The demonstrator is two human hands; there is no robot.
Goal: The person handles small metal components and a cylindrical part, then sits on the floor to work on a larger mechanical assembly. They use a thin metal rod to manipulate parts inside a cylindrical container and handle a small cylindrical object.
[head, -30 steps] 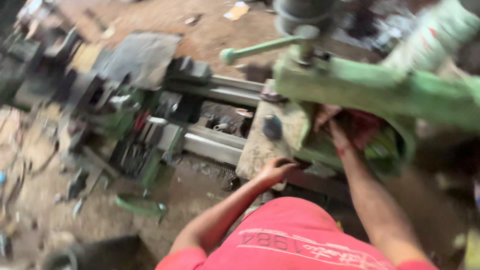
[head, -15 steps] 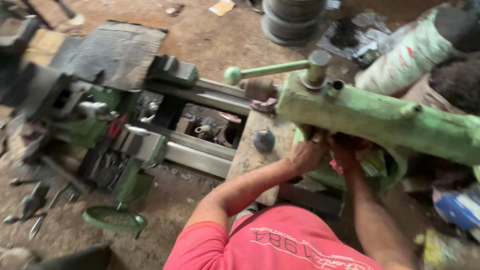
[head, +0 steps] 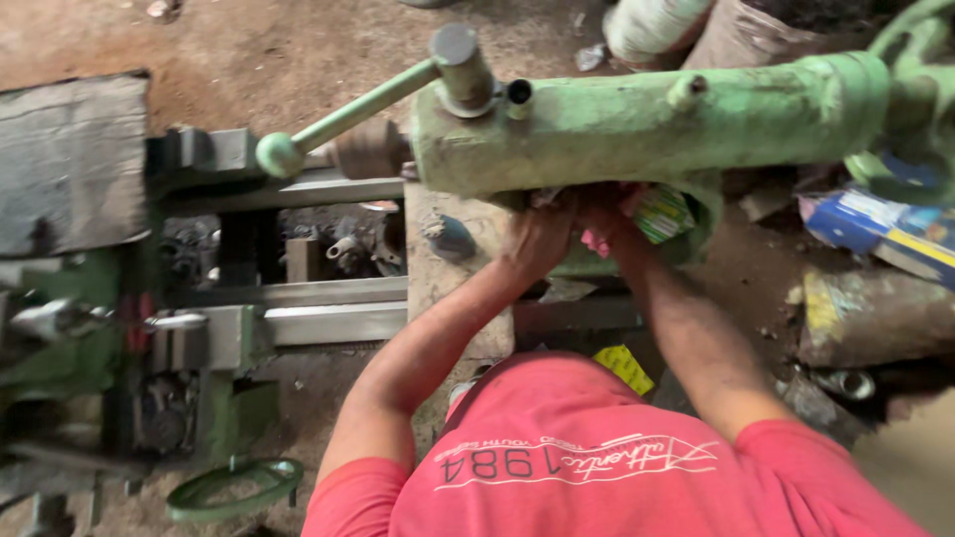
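Both hands [head: 572,224] under green tailstock [head: 647,124], gripping.

Green tailstock body [head: 637,124] blocks from above; lever [head: 348,109] juts sideways; open gap between bed rails [head: 328,308].

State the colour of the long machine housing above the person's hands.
Pale green, worn and grimy: the housing, seen from the head view.
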